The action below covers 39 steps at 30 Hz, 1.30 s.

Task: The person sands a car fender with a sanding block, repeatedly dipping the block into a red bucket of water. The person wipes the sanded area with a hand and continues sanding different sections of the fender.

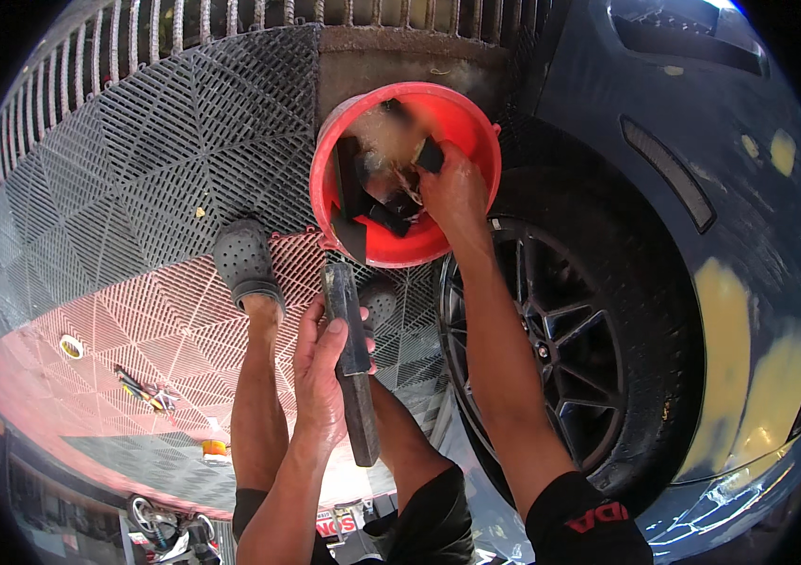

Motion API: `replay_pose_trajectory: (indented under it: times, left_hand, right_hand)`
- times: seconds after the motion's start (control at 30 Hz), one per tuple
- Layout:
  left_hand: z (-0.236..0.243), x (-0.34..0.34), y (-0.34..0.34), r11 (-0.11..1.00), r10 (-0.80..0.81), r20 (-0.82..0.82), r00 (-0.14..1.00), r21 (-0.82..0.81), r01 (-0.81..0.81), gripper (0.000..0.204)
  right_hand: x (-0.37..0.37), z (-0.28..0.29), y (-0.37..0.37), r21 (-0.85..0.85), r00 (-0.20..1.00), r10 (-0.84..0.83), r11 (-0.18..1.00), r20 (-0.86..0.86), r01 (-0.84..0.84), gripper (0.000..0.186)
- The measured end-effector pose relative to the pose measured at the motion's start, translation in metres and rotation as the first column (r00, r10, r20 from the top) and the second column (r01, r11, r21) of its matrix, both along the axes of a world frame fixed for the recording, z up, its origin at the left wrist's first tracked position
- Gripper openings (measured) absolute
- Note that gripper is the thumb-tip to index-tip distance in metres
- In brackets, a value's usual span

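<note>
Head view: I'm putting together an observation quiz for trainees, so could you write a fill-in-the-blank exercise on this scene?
The right hand reaches into a bucket coloured ____.
The left hand grips a long dark bar ____ the bucket rather than inside it.
The car body has large patches coloured ____.
In the picture, the tape roll lies to the ____ of the left clog.

Missing words: red; outside; yellow; left.

I'm seeing a long, dark-grey bar (352, 356) just outside a round red plastic bucket (464, 121); small black block (430, 156) tilted within its rim.
</note>
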<state>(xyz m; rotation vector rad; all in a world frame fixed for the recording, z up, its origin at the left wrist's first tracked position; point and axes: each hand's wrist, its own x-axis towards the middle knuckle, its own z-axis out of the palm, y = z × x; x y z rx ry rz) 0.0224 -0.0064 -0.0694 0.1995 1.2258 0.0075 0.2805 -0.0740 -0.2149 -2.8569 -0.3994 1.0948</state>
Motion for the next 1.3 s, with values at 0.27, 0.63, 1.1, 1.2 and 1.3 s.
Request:
replay_pose_trajectory:
  times: [0.27, 0.63, 1.1, 1.2, 1.3]
  left_hand:
    - [-0.003, -0.004, 0.002, 0.999, -0.044, 0.028, 0.999, 0.003, 0.044, 0.062]
    - [-0.001, -0.008, 0.004, 1.0, -0.01, 0.008, 1.0, 0.013, 0.01, 0.062]
    - [-0.001, -0.01, 0.006, 1.0, -0.013, 0.01, 1.0, 0.02, 0.012, 0.062]
    - [0.001, -0.008, 0.006, 1.0, 0.03, 0.002, 1.0, 0.005, -0.03, 0.058]
    - [0.0, -0.01, 0.006, 1.0, 0.021, 0.015, 1.0, 0.005, -0.021, 0.059]
  right_hand:
    - [0.011, -0.093, 0.023, 0.297, 0.987, -0.153, 0.946, 0.052, 0.131, 0.056]
    - [-0.014, 0.008, -0.006, 0.669, 0.736, -0.541, 0.373, -0.406, 0.643, 0.05]
    - [-0.023, 0.03, -0.004, 0.386, 0.564, -0.512, 0.417, -0.648, 0.823, 0.027]
    - [-0.027, 0.031, -0.007, 0.388, 0.566, -0.553, 0.414, -0.611, 0.824, 0.028]
    - [-0.025, 0.028, -0.014, 0.456, 0.804, -0.477, 0.663, -0.354, 0.594, 0.035]
